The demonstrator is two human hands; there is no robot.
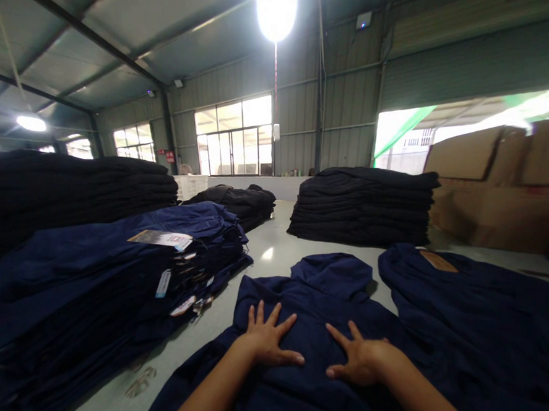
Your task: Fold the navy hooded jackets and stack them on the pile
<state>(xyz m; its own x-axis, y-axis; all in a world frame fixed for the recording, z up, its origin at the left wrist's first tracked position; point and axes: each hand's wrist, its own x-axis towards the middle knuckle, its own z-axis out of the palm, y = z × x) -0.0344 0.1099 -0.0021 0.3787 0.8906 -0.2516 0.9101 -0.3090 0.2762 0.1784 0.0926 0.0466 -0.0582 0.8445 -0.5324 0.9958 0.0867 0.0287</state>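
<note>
A navy hooded garment (pixel 315 301) lies flat on the grey table (pixel 271 252), its hood pointing away from me. My left hand (pixel 266 340) rests on the garment's chest with the fingers spread flat. My right hand (pixel 360 358) lies beside it on the same cloth, fingers also stretched out. Neither hand holds anything.
A tall pile of navy garments with paper tags (pixel 112 270) fills the left. Black stacks stand at the far left (pixel 71 187), back middle (pixel 242 200) and back right (pixel 362 205). More navy cloth (pixel 472 317) lies at the right. Cardboard boxes (pixel 503 182) stand behind.
</note>
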